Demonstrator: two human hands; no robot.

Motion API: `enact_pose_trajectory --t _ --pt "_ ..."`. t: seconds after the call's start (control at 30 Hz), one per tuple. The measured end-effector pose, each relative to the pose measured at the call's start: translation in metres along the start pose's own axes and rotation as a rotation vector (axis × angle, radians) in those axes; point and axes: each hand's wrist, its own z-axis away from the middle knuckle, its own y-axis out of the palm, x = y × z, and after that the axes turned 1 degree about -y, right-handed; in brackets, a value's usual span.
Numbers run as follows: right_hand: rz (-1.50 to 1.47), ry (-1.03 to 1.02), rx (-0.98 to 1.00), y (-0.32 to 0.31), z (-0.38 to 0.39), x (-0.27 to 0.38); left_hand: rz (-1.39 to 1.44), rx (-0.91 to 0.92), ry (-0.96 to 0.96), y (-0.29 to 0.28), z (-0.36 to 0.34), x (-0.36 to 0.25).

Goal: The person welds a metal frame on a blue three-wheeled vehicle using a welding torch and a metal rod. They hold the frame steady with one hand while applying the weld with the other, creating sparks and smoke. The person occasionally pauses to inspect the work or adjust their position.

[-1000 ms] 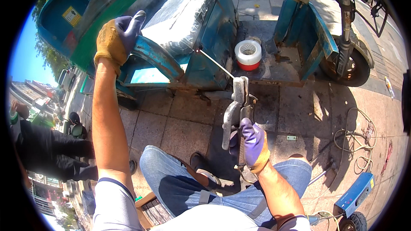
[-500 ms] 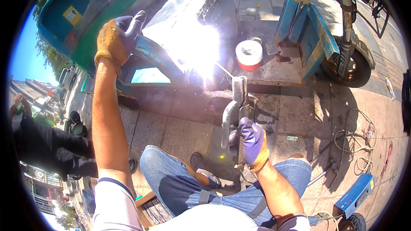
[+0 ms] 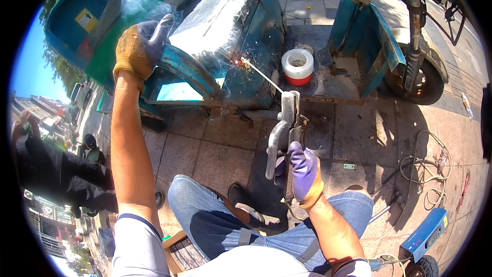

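My left hand [image 3: 138, 51], in a yellow and purple glove, is closed on the upper end of a curved teal metal rail [image 3: 189, 72] beside the seat. My right hand [image 3: 305, 172], gloved alike, grips a grey welding electrode holder [image 3: 287, 118] with a long white electrode [image 3: 264, 76]. The rod's tip is at the teal panel [image 3: 256, 84] below the plastic-wrapped seat [image 3: 215, 15], among orange sparks. A thin wisp of smoke hangs above my left hand. A roll of white tape [image 3: 297, 59] on a red one rests on the metal footboard [image 3: 318, 90].
The three-wheeler's front wheel [image 3: 430, 87] is at the right. A blue machine [image 3: 423, 233] and coiled cables [image 3: 425, 179] lie on the paving [image 3: 359, 138] at lower right. A person in dark clothes [image 3: 51, 169] is at the left. My knees and a wooden seat are below.
The bright white arc glare of half a second ago has died away, leaving scattered sparks and smoke that has risen above my left hand. Both hands stay nearly where they were.
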Motion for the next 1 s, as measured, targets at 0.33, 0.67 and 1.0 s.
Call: enact_pose_trajectory --t 0.33,0.67,1.0 --pt "0.027 -0.022 0.004 0.005 -0.003 0.001 0.022 0.027 -0.008 -0.002 0.000 0.000" --pt "0.053 -0.031 0.030 0.004 -0.005 0.001 0.013 0.010 -0.021 0.001 0.000 0.000" --pt "-0.031 -0.096 0.021 -0.004 -0.007 -0.019 0.016 0.044 -0.046 0.001 -0.002 0.000"
